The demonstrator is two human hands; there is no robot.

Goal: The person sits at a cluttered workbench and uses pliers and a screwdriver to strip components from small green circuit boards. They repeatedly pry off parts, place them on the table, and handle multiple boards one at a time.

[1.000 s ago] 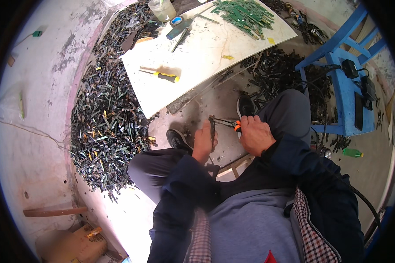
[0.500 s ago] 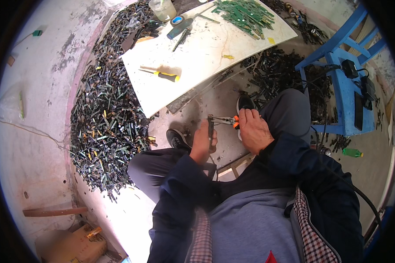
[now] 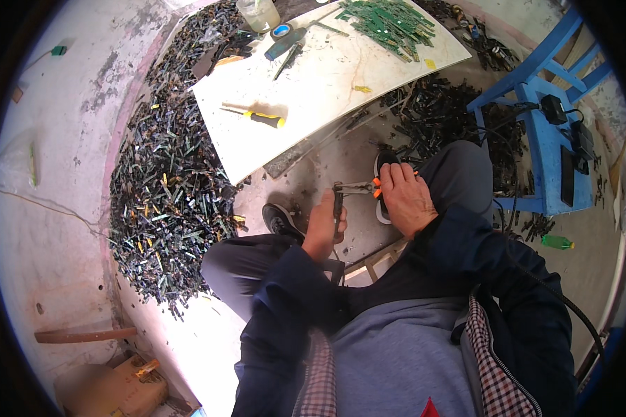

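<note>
In front of my knees, my left hand [image 3: 320, 228] is closed around a narrow dark strip-like piece [image 3: 338, 207], held upright. My right hand [image 3: 408, 201] grips pliers [image 3: 357, 187] with orange handles, palm down near my right knee. The metal jaws of the pliers point left and meet the upper end of the dark piece. Whether they bite on it is too small to tell. Most of the handles is hidden under my right fingers.
A white board [image 3: 320, 97] ahead bears green circuit-board strips [image 3: 389, 26], a yellow-black screwdriver [image 3: 263, 119] and blue tape [image 3: 281, 31]. Dark scrap strips [image 3: 174, 201] are heaped at the left. A blue chair [image 3: 546, 167] with black adapters stands right, near a green bottle [image 3: 557, 242].
My right hand and the pliers have shifted slightly to the right, with more of an orange handle showing above the fingers. My left hand has moved slightly right with the dark piece.
</note>
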